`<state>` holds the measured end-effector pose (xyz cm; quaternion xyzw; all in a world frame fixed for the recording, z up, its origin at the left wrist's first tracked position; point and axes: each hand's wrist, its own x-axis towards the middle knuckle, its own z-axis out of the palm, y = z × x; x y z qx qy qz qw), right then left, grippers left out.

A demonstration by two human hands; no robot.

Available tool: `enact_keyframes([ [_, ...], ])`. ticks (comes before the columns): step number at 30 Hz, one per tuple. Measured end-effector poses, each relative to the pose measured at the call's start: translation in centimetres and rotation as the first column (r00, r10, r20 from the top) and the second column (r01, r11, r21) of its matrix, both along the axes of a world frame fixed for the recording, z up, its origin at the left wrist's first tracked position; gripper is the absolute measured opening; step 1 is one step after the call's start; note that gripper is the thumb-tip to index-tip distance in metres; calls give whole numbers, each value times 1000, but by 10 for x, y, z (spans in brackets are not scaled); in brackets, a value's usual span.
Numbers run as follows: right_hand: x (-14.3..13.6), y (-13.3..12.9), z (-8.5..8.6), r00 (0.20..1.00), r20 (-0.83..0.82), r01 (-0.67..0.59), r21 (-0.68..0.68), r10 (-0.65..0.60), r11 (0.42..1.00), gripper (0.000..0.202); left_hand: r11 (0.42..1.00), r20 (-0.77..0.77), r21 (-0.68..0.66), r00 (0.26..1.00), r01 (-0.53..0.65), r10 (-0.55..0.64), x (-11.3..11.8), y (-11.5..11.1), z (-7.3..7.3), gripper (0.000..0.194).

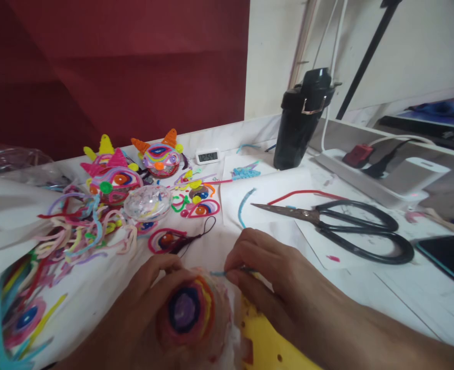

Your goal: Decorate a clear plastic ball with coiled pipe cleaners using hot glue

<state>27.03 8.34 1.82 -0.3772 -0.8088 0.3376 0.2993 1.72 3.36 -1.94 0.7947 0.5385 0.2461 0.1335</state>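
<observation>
At the bottom centre, my left hand (150, 288) is wrapped round a rounded piece (186, 311) with coloured rings: purple, dark blue, pink, orange and yellow. To its right, my right hand (265, 272) pinches a thin blue strip (218, 274) between thumb and fingers; the strip's free end points at the ringed piece. A light blue fuzzy stem (245, 205) lies on white paper just beyond my right hand. Black-handled scissors (319, 218) lie to the right, blades pointing left. The lower part of the ringed piece is blurred.
Colourful stems (92, 226) and decorated eye pieces (115, 182) crowd the left. A small digital clock (207, 156) and a black bottle (303, 121) stand at the back. A power strip (373, 174) and a phone (448, 257) lie at the right.
</observation>
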Motion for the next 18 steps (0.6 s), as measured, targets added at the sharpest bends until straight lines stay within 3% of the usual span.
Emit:
enact_keyframes([
  [4, 1, 0, -8, 1000, 16, -17, 61, 16, 998, 23, 996, -38, 36, 996, 81, -79, 1, 2, 1, 54],
  [11, 1, 0, -12, 999, 45, -27, 144, 21, 989, 22, 998, 119, 51, 992, -44, 37, 12, -4, -2, 52],
  [18, -2, -3, -14, 1000, 2, -8, 189, 8, 982, 19, 1000, 21, 10, 1000, 23, -23, -1, 3, -6, 57],
])
